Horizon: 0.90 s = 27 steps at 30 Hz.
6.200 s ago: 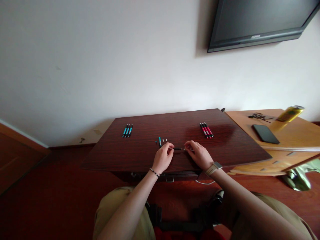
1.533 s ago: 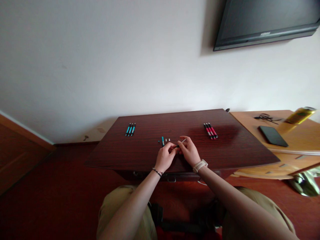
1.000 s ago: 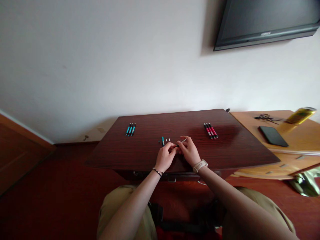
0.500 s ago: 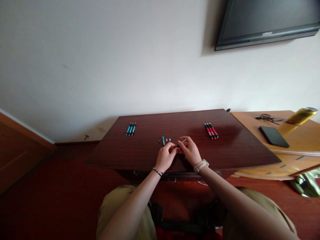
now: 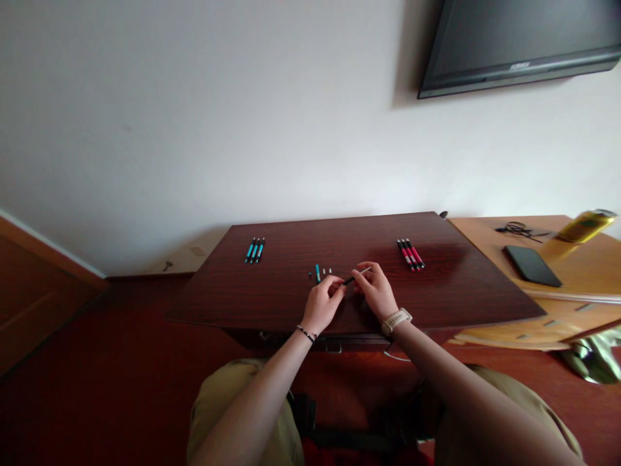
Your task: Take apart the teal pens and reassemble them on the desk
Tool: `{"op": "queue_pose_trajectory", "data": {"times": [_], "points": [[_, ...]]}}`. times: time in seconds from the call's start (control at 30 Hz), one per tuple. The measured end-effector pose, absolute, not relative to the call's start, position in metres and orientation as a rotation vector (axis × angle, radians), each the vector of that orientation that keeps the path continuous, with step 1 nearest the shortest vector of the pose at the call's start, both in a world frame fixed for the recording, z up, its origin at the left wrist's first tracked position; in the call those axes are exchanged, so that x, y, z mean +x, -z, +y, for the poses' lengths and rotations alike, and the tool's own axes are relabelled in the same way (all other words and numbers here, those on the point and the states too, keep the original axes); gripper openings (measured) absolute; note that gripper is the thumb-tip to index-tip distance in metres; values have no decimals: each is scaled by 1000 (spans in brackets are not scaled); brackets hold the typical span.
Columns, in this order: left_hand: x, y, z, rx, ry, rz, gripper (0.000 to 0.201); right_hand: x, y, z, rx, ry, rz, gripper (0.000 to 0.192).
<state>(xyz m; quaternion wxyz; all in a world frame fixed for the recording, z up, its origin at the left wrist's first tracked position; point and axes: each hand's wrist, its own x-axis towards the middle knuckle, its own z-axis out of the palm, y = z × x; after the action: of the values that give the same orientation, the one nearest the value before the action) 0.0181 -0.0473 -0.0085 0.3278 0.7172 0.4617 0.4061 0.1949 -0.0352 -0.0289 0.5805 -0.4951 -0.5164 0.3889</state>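
My left hand (image 5: 324,303) is closed, its fingertips pinching the end of a black pen barrel (image 5: 348,281). From the right, my right hand (image 5: 378,294) pinches a thin pale refill (image 5: 366,269) in line with that barrel; where the two meet is hidden by the fingers. Just beyond my left hand lie a teal pen part (image 5: 317,272), a small dark piece (image 5: 310,274) and two small white tips (image 5: 326,271). Three teal pens (image 5: 255,250) lie side by side at the table's far left. Several pink-and-black pens (image 5: 410,254) lie together on the right.
A dark wooden table (image 5: 218,294) carries all of this. On a lighter cabinet at the right are a black phone-like slab (image 5: 532,265), a coiled cable (image 5: 519,229) and a yellow can (image 5: 587,225). A television (image 5: 524,45) hangs on the wall above.
My right hand has shifted slightly right, away from my left. More of the black barrel shows between the hands now. My left hand and the loose parts are nearly where they were.
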Motion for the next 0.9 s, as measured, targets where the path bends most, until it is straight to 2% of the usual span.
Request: {"op": "queue_pose_trajectory", "data": {"times": [0.9], "points": [[18,6,-48,1907,-1025,1214,15,231,24,-42,-1261,-815,-1203,46]]}}
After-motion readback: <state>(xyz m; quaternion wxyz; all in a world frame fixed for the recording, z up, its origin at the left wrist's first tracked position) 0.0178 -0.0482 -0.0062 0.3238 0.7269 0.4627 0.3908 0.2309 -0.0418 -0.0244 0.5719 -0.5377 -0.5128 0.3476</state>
